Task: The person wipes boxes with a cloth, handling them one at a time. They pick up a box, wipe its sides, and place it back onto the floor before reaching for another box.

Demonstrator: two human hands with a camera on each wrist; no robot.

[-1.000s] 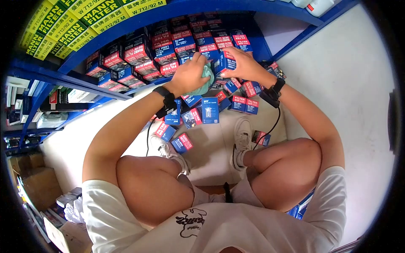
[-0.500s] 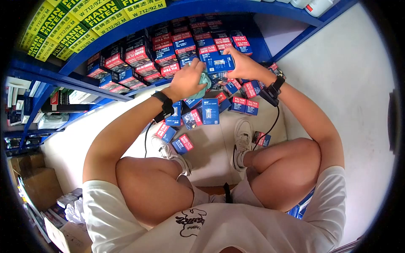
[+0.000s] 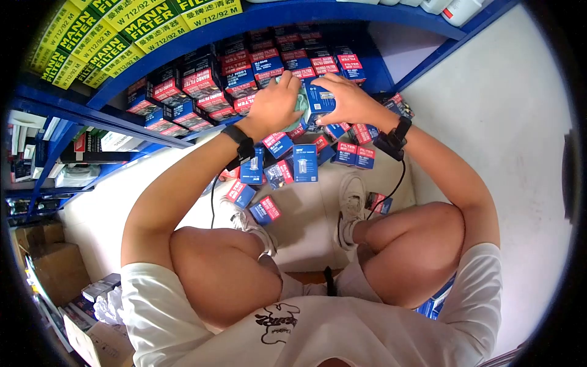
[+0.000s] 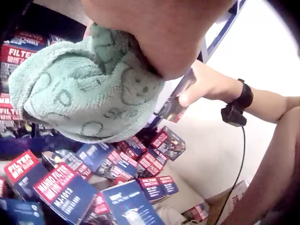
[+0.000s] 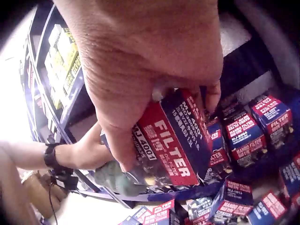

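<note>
My left hand (image 3: 275, 110) grips a bunched pale green towel (image 4: 84, 96) with dark printed shapes. A blue and red oil filter box (image 5: 176, 140), marked MJ 4001, is held in my right hand (image 3: 354, 105), thumb on one side and fingers on the other. In the head view the towel lies right against the left side of that box, in front of the lower shelf. My left fingertips are partly hidden by the towel in the left wrist view.
Similar filter boxes (image 3: 199, 79) stand stacked on the blue shelf, below yellow-green boxes (image 3: 150, 18). Several more boxes (image 3: 304, 162) lie loose on the floor between the shelf and my shoes (image 3: 353, 199). A white wall rises at the right.
The right hand has turned the filter box, from its broad blue face showing to a narrower view. The left hand has moved slightly up with the towel, against the box.
</note>
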